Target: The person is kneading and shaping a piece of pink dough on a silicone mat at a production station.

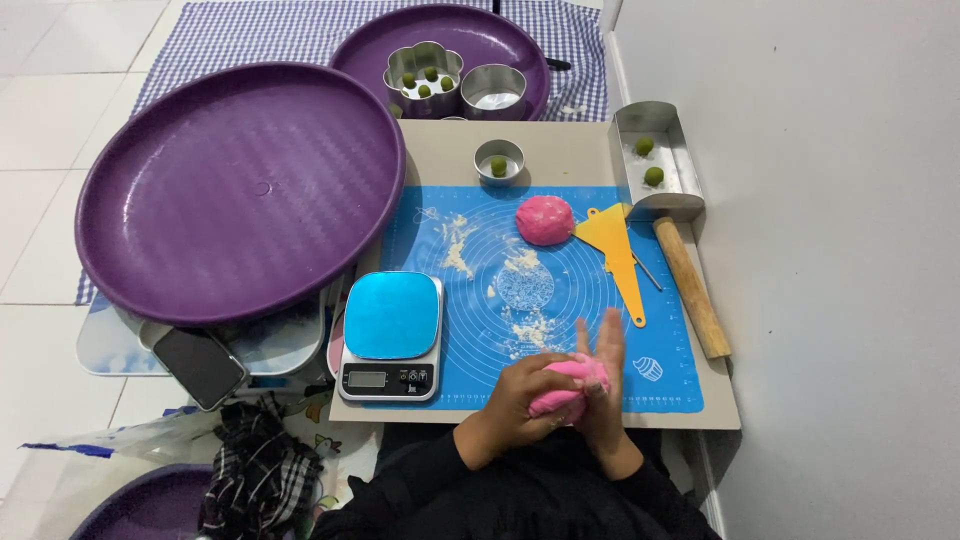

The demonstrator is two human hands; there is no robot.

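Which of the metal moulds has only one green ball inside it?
The small round mould standing alone on the board just above the blue mat. The flower-shaped mould holds several balls.
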